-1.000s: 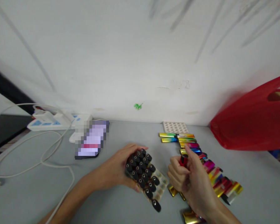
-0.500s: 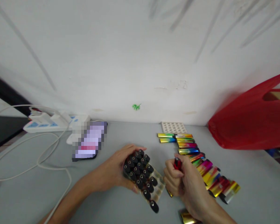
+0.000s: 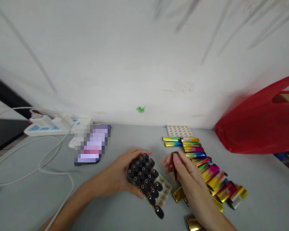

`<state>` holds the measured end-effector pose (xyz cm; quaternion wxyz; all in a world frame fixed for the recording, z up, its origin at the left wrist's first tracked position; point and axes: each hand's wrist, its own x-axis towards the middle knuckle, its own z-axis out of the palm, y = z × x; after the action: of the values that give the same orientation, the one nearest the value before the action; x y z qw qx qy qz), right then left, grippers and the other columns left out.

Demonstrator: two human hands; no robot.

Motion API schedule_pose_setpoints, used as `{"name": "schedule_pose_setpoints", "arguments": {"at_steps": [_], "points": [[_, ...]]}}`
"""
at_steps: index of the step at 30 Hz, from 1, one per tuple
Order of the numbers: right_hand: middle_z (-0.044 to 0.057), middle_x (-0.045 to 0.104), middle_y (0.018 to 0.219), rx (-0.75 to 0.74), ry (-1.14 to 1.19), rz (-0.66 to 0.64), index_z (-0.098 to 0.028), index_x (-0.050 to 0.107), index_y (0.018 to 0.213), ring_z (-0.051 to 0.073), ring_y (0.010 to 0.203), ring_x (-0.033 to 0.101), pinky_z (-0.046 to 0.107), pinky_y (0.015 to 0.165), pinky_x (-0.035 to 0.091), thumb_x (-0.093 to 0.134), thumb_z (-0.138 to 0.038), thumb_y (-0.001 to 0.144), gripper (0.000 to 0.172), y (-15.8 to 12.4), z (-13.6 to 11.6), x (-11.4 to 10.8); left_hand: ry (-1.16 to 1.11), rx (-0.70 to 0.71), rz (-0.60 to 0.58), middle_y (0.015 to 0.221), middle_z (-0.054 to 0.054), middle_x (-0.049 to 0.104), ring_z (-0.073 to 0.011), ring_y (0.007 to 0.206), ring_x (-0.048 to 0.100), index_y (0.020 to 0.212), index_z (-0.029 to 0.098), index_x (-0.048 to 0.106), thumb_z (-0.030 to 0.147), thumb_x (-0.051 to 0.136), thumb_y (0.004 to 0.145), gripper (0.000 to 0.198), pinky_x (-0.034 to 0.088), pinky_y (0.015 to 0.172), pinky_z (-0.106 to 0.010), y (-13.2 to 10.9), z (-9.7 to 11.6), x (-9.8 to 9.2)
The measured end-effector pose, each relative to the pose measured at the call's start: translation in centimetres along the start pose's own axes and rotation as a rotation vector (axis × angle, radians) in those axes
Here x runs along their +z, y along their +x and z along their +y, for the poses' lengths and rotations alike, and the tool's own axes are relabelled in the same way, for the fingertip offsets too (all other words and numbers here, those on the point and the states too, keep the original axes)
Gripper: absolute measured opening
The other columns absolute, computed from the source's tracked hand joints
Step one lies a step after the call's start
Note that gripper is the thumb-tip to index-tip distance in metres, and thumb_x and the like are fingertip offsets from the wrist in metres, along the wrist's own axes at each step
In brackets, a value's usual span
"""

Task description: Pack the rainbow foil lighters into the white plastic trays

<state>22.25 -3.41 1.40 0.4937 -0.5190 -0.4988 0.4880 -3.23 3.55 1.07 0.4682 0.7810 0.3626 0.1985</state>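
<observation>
I judged the step in hand to be fitting one slim stick to a black cap. To do it well, I would have held the cap tray level, lined the stick's dark end squarely over a single cap, and pressed straight down (a slanted entry could knock neighbouring caps loose).

The left hand (image 3: 118,179) was closed around the left end of the cap tray (image 3: 148,181), above the worktop (image 3: 135,138). The right hand (image 3: 191,184) was pinching the stick (image 3: 174,165) upright between thumb and fingers. The stick stood just beside the tray's right edge, and I could not tell whether it touched. The row of foil-coloured sticks (image 3: 214,175) lay beyond the right hand.
</observation>
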Motion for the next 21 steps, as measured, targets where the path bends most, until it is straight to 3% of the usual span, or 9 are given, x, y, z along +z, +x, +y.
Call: {"name": "schedule_pose_setpoints", "arguments": {"at_steps": [2,5,12,17,21], "points": [[0.004,0.068,0.101,-0.04,-0.149,0.012,-0.025,0.077,0.109,0.022,0.095,0.064,0.034,0.083,0.048,0.059,-0.062,0.109,0.041,-0.1,0.0,-0.3,0.006,0.0,-0.001,0.143,-0.004,0.067,-0.0344,0.133,0.063,0.152,0.037,0.061,0.047,0.107,0.066,0.098,0.049,0.117,-0.048,0.0,0.0,0.0],[0.003,0.068,0.096,-0.044,-0.223,-0.009,-0.026,0.08,0.115,0.023,0.092,0.064,0.035,0.082,0.047,0.059,-0.061,0.109,0.041,-0.2,-0.1,-0.6,0.021,0.014,-0.001,0.144,-0.003,0.066,-0.0342,0.134,0.063,0.152,0.039,0.061,0.046,0.107,0.066,0.098,0.048,0.118,-0.048,0.0,0.0,0.0],[0.0,0.065,0.077,-0.138,-0.481,-0.003,-0.022,0.074,0.081,0.02,0.075,0.062,0.034,0.069,0.042,0.058,-0.048,0.111,0.044,-0.5,-0.8,-0.1,0.027,0.02,-0.001,0.144,-0.004,0.066,-0.0337,0.135,0.062,0.151,0.038,0.061,0.043,0.108,0.065,0.099,0.048,0.118,-0.049,0.1,0.1,0.0],[0.0,0.064,0.078,-0.392,-0.607,-0.068,-0.022,0.068,0.082,0.02,0.076,0.06,0.034,0.07,0.042,0.058,-0.026,0.111,0.031,-0.4,-1.2,0.2,0.022,0.006,0.0,0.146,-0.005,0.065,-0.0347,0.137,0.061,0.151,0.037,0.061,0.045,0.108,0.065,0.099,0.048,0.12,-0.05,0.0,0.0,0.0],[0.001,0.065,0.079,-0.607,-0.688,-0.071,-0.02,0.071,0.089,0.021,0.077,0.059,0.036,0.074,0.044,0.063,-0.017,0.106,0.019,-0.4,-1.0,-0.1,0.03,0.015,0.006,0.146,-0.005,0.066,-0.0351,0.136,0.062,0.152,0.038,0.061,0.045,0.107,0.065,0.099,0.048,0.12,-0.05,0.0,-0.1,0.1]]}}
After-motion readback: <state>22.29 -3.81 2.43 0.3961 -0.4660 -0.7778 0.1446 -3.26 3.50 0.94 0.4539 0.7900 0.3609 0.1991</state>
